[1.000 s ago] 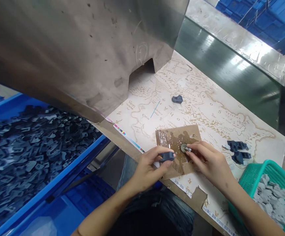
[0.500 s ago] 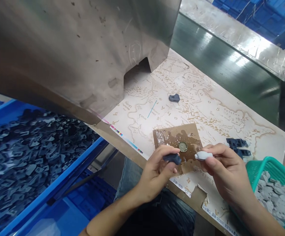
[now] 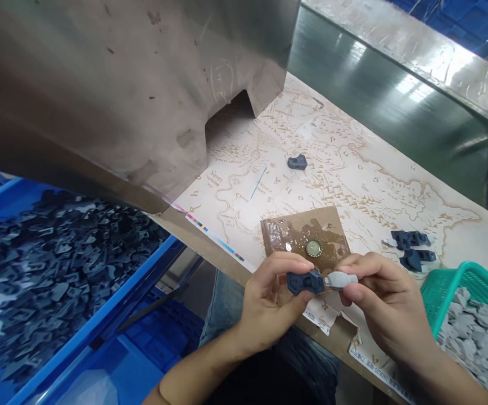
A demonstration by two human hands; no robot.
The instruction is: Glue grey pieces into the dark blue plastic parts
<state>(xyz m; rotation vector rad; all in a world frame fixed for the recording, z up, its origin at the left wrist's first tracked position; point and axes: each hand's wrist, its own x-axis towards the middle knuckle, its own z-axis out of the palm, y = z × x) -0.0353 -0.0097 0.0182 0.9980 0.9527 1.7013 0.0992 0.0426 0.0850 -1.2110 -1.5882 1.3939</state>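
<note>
Left hand (image 3: 265,306) pinching a dark blue plastic piece (image 3: 305,282) in a narrow grip, with part of the piece's edge hidden behind the thumb and fingers. Right hand (image 3: 389,304) also in a narrow grip, pinching a light gray plastic piece (image 3: 340,279), its far end tucked out of sight under the fingers. Both pieces meeting end to end above the tabletop (image 3: 210,247) — touching or only just beside each other, too close to make out.

Just behind the hands, a brown cardboard pad (image 3: 305,236) lying on a paper map sheet (image 3: 366,185), dark and wet-looking in patches, with a round metal bottle cap (image 3: 313,248) sitting on it. Farther up the map sheet, one dark blue block (image 3: 297,162) lying alone. Off to the right, two dark blue parts (image 3: 412,250) lying close together, their small shapes hard to make out.

Lower right, a green plastic basket (image 3: 465,275) full of gray pieces (image 3: 469,332), cut off by the edge of the view. Lower left, a blue crate (image 3: 96,298) heaped with dark pieces (image 3: 58,264), also cut off. Overhead, a big dull metal hood (image 3: 100,84) hiding the far part of the tabletop — no seeing past it.
</note>
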